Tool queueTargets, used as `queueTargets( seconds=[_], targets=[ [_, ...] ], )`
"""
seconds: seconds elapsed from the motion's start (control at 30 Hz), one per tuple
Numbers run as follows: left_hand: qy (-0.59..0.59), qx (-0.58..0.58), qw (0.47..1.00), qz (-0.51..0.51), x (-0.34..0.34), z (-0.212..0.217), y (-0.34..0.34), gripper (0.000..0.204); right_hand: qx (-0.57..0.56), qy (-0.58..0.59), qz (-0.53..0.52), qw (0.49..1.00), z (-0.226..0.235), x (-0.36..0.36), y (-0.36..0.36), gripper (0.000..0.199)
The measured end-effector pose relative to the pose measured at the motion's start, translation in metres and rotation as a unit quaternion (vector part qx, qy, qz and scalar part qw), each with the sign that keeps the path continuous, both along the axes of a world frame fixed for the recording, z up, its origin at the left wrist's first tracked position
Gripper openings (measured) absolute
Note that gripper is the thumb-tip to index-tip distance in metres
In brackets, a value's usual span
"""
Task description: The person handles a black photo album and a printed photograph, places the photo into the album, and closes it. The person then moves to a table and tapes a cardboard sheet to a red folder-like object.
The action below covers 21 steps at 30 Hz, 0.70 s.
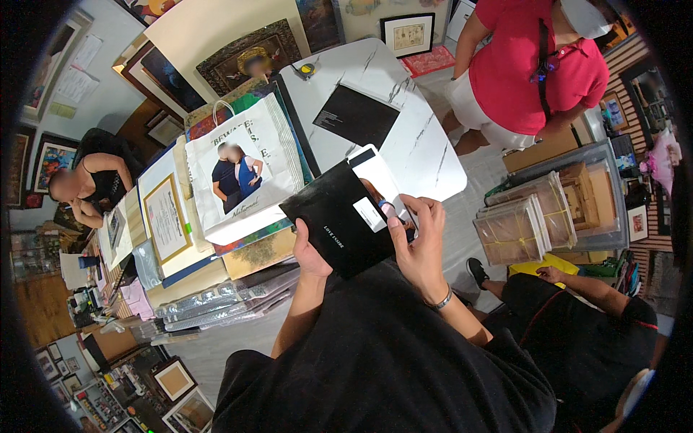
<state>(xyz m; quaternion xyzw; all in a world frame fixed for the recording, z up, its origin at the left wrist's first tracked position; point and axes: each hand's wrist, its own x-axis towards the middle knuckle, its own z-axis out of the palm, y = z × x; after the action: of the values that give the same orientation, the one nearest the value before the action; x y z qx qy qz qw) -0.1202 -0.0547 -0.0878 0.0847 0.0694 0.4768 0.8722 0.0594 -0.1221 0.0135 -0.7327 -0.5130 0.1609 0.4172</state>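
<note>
A flat black envelope [317, 206] with a small white label is held tilted in front of me. My left hand [312, 254] grips its lower left edge, the thumb on top and the other fingers hidden beneath. From its right side sticks out a white-bordered photo print [375, 173]. My right hand [422, 249] is closed on that print at the envelope's right edge, thumb on top. Part of the print is hidden by the envelope and my fingers. Beyond them, a second flat black envelope [356, 115] lies on the white marbled table [431, 141].
A white paper bag [285, 169] printed with a couple lies left of the envelope. A tape measure [307, 71] rests at the table's far side. A framed certificate [167, 216] is further left. People [530, 79] stand at the right; wrapped frames [509, 231] lean nearby.
</note>
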Motion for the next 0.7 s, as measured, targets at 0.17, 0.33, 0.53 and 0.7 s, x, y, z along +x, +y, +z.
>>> queueTargets(
  seconds=[0.17, 0.33, 0.53, 0.7],
  targets=[
    [0.122, 0.012, 0.992, 0.019, -0.002, -0.002, -0.007, 0.065, -0.015, 0.031, 0.08, 0.996, 0.001, -0.004, -0.001, 0.039],
    [0.129, -0.017, 0.992, 0.01, 0.004, -0.002, -0.011, 0.064, 0.038, -0.002, 0.032, 0.999, 0.0, -0.017, 0.0, 0.045],
    [0.11, -0.014, 0.994, 0.007, 0.003, -0.008, -0.015, 0.062, -0.017, 0.039, 0.052, 0.998, -0.001, -0.014, -0.002, 0.043],
    [0.199, -0.026, 0.98, 0.006, 0.003, -0.01, -0.019, 0.062, -0.013, 0.033, 0.06, 0.998, -0.003, -0.014, -0.002, 0.041]
  ],
)
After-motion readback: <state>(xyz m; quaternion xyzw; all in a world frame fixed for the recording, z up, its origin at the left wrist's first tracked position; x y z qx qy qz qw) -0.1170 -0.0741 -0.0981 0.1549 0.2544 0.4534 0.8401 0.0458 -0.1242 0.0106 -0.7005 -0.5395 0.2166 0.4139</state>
